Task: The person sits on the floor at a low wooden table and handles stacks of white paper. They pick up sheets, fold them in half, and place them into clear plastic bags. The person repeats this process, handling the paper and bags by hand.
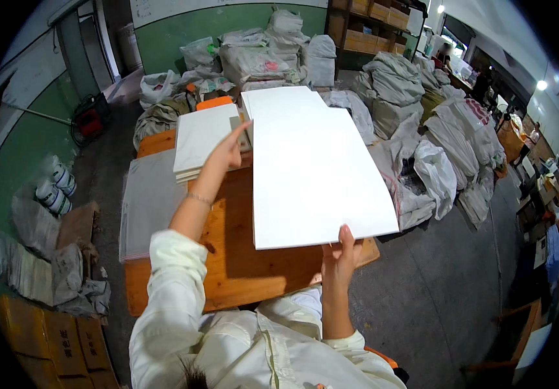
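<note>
A large white board (318, 181), thin at its near edge, is tilted above the wooden table (227, 272). My right hand (341, 256) grips its near edge close to the right corner, thumb on top and fingers underneath. At the far left edge, my left hand (231, 152) holds the board, with one finger stretched along the side and the other fingers partly hidden. Beyond it shows the top of another white piece (279, 97), mostly covered. Beside my left hand lies a stack of white boards (205, 136), several layers thick.
A grey flat sheet (150, 201) lies on the table's left side. Bulging sacks (253, 58) crowd the far wall, and more sacks (461, 136) stand on the right. Cartons (59, 337) and white buckets (52, 194) are at left. A wooden chair (513, 343) stands at the lower right.
</note>
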Motion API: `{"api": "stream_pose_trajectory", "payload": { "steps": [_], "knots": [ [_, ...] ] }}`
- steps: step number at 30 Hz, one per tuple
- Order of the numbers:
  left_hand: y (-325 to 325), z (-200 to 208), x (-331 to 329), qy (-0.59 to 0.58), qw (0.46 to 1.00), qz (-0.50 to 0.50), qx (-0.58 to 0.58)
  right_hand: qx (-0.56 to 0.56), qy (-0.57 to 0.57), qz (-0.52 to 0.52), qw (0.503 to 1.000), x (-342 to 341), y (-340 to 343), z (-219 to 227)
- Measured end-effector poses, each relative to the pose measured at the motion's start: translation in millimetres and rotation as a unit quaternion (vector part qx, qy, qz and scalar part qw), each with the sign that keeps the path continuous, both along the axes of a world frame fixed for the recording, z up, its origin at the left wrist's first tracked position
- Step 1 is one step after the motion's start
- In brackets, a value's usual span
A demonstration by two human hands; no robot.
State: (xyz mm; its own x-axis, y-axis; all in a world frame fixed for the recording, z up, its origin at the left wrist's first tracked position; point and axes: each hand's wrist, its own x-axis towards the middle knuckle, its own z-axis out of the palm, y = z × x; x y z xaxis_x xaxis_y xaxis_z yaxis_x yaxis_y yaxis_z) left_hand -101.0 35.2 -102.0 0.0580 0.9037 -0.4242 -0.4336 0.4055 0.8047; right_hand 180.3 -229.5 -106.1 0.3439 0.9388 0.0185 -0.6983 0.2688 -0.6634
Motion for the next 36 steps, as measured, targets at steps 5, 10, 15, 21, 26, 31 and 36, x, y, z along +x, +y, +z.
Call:
{"api": "stream_pose_trajectory", "payload": {
  "steps": [5,10,15,21,26,31,36],
  "knots": [
    [-82.5,-22.0,20.8,-0.144,0.974,-0.168,0.048,0.008,-0.016,-0.005,1.000,15.9,-23.3,3.3],
    [-150.2,-0.7,21.5,-0.325,0.867,-0.375,0.032,0.005,-0.056,-0.013,0.998,16.2,-17.9,12.3],
    [-143.2,13.6,26.9,-0.212,0.947,-0.239,0.043,0.056,-0.098,-0.053,0.992,19.5,-8.0,25.5],
    [-117.4,34.4,30.8,-0.154,0.960,-0.224,0.071,0.102,-0.125,-0.031,0.986,29.0,7.9,59.1],
    [-120.7,67.2,43.7,-0.119,0.979,-0.118,0.113,0.166,-0.224,-0.004,0.960,34.5,26.9,90.4],
    [-85.1,63.7,26.9,-0.137,0.978,-0.078,0.140,0.224,-0.251,0.040,0.941,12.3,28.6,122.2],
    [-49.4,55.9,22.8,-0.101,0.987,-0.066,0.108,0.200,-0.293,-0.007,0.935,15.7,34.8,112.5]
  ]
}}
